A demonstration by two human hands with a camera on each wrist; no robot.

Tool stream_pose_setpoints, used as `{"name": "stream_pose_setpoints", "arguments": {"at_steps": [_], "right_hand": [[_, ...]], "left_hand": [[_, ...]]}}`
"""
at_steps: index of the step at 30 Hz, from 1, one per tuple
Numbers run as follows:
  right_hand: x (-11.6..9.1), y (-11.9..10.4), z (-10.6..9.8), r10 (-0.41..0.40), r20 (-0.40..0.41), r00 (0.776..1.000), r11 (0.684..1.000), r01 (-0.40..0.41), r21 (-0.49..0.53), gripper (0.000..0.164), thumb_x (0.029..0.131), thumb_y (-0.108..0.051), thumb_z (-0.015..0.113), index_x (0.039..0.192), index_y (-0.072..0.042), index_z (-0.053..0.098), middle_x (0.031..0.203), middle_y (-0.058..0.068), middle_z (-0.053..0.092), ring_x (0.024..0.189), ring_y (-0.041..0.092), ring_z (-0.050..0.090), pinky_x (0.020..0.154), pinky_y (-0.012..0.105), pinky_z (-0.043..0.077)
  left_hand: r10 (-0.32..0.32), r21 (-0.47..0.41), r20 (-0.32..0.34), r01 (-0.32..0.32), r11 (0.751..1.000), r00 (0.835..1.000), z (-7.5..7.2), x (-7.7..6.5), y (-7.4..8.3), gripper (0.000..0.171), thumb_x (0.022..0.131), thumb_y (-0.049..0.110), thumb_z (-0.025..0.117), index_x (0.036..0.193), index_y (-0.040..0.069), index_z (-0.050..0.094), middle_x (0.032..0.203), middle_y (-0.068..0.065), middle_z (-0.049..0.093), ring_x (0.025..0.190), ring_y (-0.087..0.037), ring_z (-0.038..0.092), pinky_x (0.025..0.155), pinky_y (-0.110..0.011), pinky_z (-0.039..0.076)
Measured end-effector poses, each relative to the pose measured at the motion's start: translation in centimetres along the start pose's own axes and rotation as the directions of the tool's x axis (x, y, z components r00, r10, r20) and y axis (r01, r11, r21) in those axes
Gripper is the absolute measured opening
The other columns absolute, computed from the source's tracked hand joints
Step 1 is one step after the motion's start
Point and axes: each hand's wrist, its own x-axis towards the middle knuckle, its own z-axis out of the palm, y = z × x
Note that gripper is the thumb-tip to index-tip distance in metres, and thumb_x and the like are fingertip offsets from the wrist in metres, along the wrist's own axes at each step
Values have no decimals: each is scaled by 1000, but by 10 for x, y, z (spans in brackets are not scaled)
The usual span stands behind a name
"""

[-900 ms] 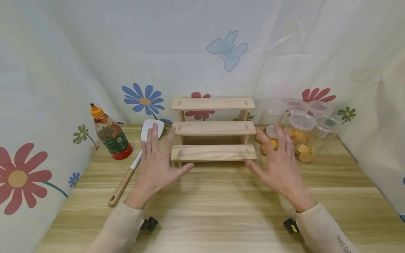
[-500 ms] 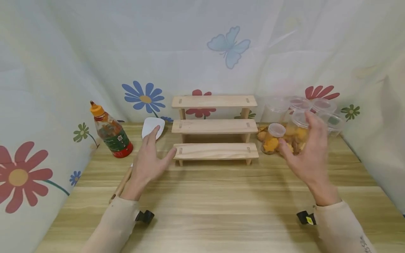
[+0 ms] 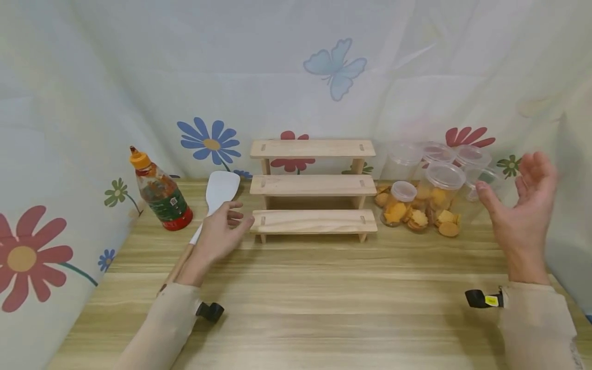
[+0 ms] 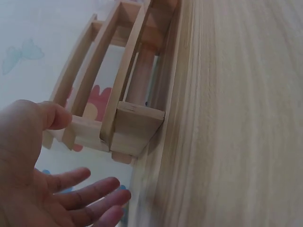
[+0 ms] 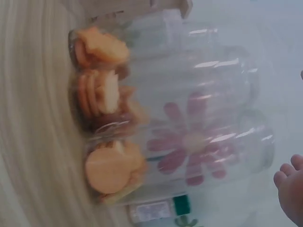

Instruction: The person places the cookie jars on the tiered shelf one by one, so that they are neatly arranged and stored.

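Note:
A three-tier wooden shelf rack (image 3: 313, 186) stands at the back middle of the table. My left hand (image 3: 219, 236) hovers over the spatula at the rack's left, fingers loosely bent and holding nothing; the left wrist view shows its thumb and fingers apart near the rack's end (image 4: 137, 125). To the rack's right is a cluster of clear lidded jars (image 3: 445, 177) with biscuits in their bottoms, and a small lidded jar (image 3: 396, 205) in front. My right hand (image 3: 524, 218) is raised right of the jars, fingers loosely curved, touching nothing; only fingertips (image 5: 296, 182) show in the right wrist view.
A red sauce bottle (image 3: 164, 198) with an orange cap stands at the left. The white spatula (image 3: 222, 187) with a wooden handle lies between it and the rack. Behind the jars is a small green-capped container (image 5: 163, 208). Flower-printed curtain (image 3: 296, 77) surrounds the wooden table (image 3: 333, 303).
My right hand has moved from the rack's right end past the jars to the far right. My left hand has drawn slightly back and its fingers have bent. Rack and jars stay in place.

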Motion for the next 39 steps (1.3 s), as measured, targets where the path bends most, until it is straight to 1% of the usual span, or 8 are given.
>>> {"name": "stream_pose_setpoints", "arguments": {"at_steps": [3,6,8,14,20,24,31,39], "right_hand": [[4,15,0,90,7,996,987,-90,134,90,96,1,81,171,-17,34,171,3,40,159,19,36,129,20,26],[8,36,1,162,38,986,939,-166,300,91,93,9,82,168,-17,38,165,2,43,157,22,39,128,20,30],[8,48,1,197,72,978,915,-210,343,92,93,11,82,168,-18,38,166,2,43,158,21,40,128,19,30],[7,73,3,231,169,958,927,-269,260,86,97,3,83,169,-20,41,172,5,46,162,16,38,129,19,27],[3,89,6,230,216,949,950,-267,164,80,98,-3,85,166,-22,46,162,-2,55,156,15,45,126,18,32],[-1,99,5,253,208,945,957,-276,87,71,99,-6,86,158,-25,52,150,-8,61,147,13,51,119,12,37],[-3,109,6,320,181,930,916,-353,190,49,95,0,88,130,-19,60,132,-14,69,133,11,57,112,11,42],[-3,113,5,325,208,923,946,-315,-81,52,99,-17,88,142,-22,59,133,-19,63,128,8,57,101,6,44]], "left_hand": [[34,-40,19,-33,999,999,3,4,-5,55,111,34,70,152,0,60,134,-23,75,121,-41,74,105,-57,59],[76,-91,39,-72,993,996,7,8,-10,47,110,25,73,147,-2,64,133,-23,75,119,-40,75,105,-56,59],[106,-122,50,-99,988,993,9,10,-13,45,108,20,75,145,-3,65,131,-23,75,117,-39,76,104,-55,59],[167,-219,50,-152,964,985,17,13,-21,37,104,14,82,138,4,73,123,-19,77,110,-32,74,100,-41,61],[130,-358,55,-102,928,990,24,16,-27,34,104,15,82,135,4,73,122,-20,74,110,-26,69,97,-22,54],[89,-397,75,-52,916,993,27,16,-30,35,104,17,83,136,6,73,117,-18,75,107,-24,69,93,-21,55],[76,-408,83,-35,913,994,28,17,-32,36,104,18,83,136,8,73,116,-15,74,109,-23,67,94,-22,55],[85,-410,75,-48,911,994,29,18,-33,36,103,17,84,136,8,73,119,-17,74,111,-22,66,96,-21,54]]}}
